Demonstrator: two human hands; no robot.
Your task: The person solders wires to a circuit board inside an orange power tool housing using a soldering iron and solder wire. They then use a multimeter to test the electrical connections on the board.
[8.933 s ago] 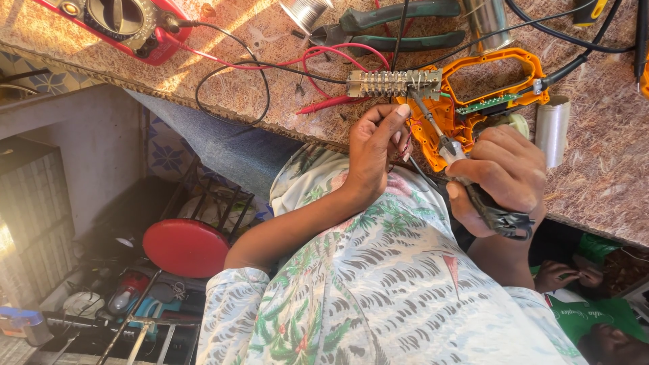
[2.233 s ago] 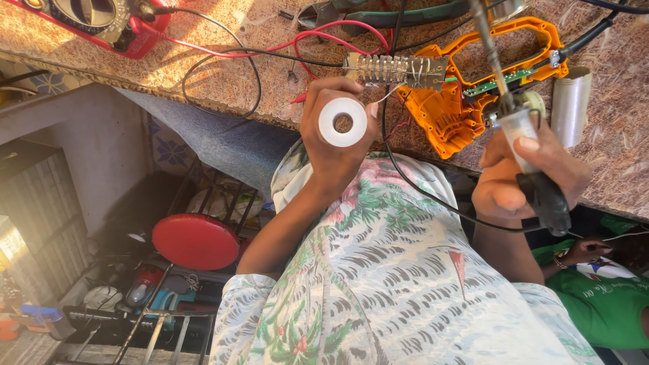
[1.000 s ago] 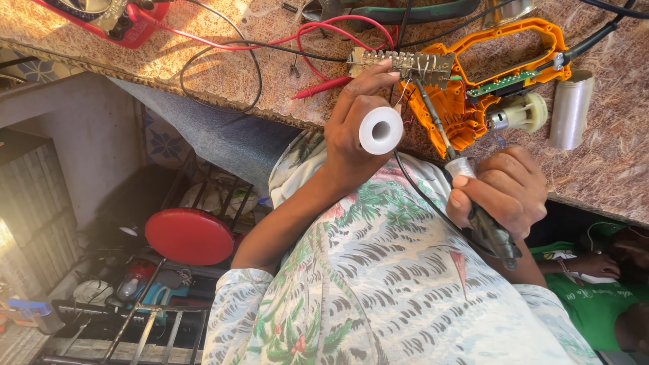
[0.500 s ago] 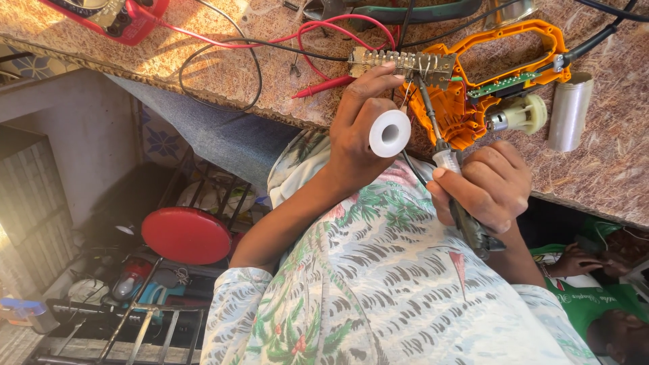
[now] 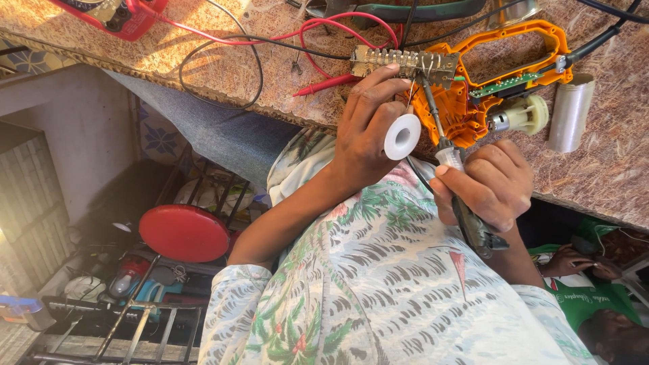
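The left hand (image 5: 368,132) is gripping a white solder spool (image 5: 402,136); the right hand (image 5: 488,184) is clasping a soldering iron (image 5: 451,165), tip touching the heating coil (image 5: 404,64) on the surface (image 5: 223,67); soldering seems underway, the orange casing (image 5: 466,101) lying open.

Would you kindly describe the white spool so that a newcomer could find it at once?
Start at the speckled brown worktop and find the opened orange tool housing lying on it. Just in front of it, the left hand holds the spool. It is the only small white ring with a hole through it, unlike the nearby silver cylinder.
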